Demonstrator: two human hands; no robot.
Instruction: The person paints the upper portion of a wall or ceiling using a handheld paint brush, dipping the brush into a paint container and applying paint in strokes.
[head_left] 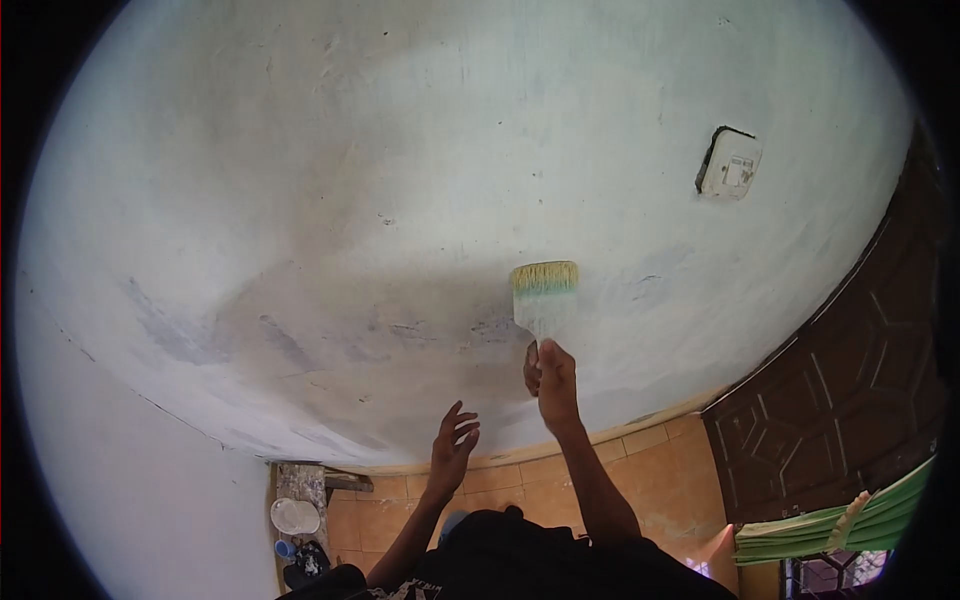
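My right hand [556, 385] is closed around the handle of a wide paintbrush [545, 300], held upright with the bristles at the top. The bristles are yellowish, with pale green paint along their base, and they overlap the wall in this view. My left hand [455, 447] is held out in front of the lower wall, its fingers apart and nothing in it. The wall [450, 180] is pale and patchy, with bluish-grey scuffs, small pits and a broad shadow across its lower part.
A white switch plate [731, 164] sits on the wall at upper right. A dark carved door [820, 400] and a green curtain [840, 525] are on the right. At lower left a bench [302, 478] holds a white tub [295, 516]. Orange tiles [660, 480] cover the floor.
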